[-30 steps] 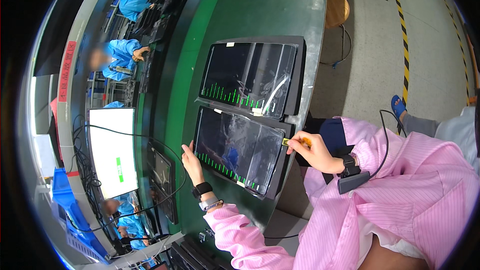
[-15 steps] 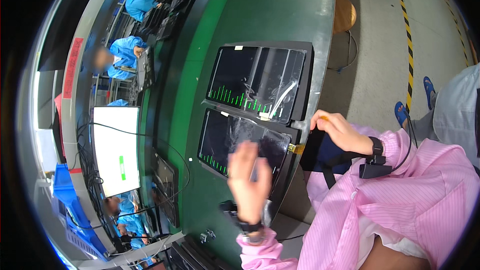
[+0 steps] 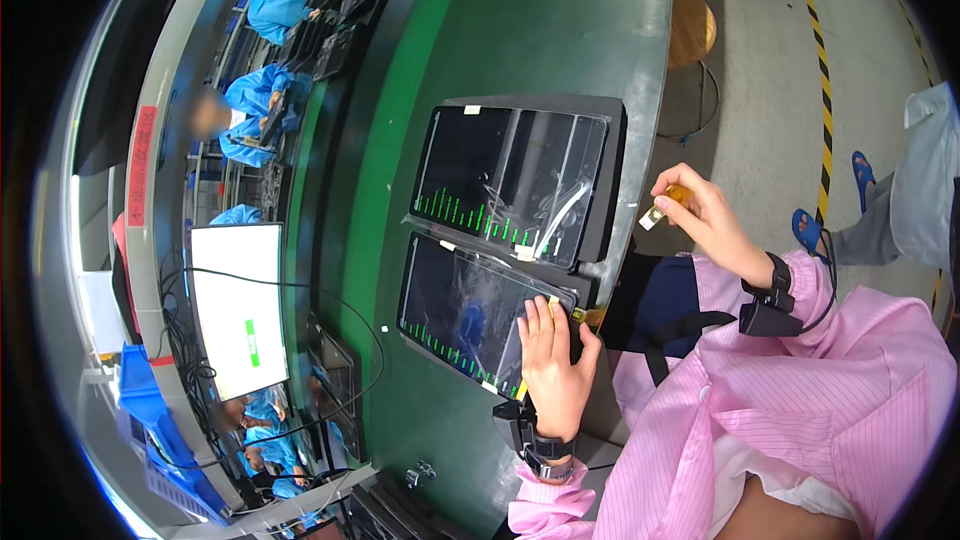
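Left hand: our left hand [image 3: 555, 370] lies with fingers outstretched over the right end of the glossy black rectangular display panel [image 3: 450, 305] — any pressure, we cannot tell.
Right hand: well apart from it, our right hand [image 3: 708, 228] pinches a small white-and-amber tab [image 3: 652, 217], right of the dark green table [image 3: 560, 20].
Far side: a second glossy black panel [image 3: 490, 165] lies just beyond the first.

Electronics factory, long green workbench [image 3: 540, 25], blue-smocked workers [image 3: 250, 92], black-and-yellow floor tape [image 3: 825, 90]
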Demonstrator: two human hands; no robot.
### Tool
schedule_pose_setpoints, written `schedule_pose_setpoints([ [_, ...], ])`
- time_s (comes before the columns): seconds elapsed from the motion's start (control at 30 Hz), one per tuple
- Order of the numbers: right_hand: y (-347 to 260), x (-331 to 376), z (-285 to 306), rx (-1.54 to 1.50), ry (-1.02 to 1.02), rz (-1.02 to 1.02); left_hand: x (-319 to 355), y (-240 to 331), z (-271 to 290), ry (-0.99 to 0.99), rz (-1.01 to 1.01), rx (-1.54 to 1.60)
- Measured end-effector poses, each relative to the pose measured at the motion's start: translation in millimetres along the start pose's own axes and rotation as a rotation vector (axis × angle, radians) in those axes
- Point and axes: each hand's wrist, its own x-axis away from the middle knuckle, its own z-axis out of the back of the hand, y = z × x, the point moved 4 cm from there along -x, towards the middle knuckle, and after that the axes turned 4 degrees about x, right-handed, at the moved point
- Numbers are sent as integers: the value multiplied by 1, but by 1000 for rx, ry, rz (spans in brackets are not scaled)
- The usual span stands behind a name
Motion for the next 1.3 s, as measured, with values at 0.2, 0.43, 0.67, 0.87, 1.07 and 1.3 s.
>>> schedule_pose_setpoints([
  [0.2, 18, -8, 6, -480, 28, -234, -1, -1, -7, 86, -38, -56],
  [0.43, 31, -26, 6, -381, 98, -182, -2, 1, -11, 126, -4, -107],
  [0.67, 43, -45, -8, -604, 259, -105, -3, 7, -5, 102, 64, -40],
  [0.87, 43, -47, -8, -634, 279, -35, -3, 7, -7, 85, 56, -93],
  [1.07, 41, -54, -7, -639, 306, -27, -2, 8, -8, 98, 54, -90],
  [1.3, 44, -60, -10, -542, 330, 22, -3, 8, -7, 89, 61, -69],
])
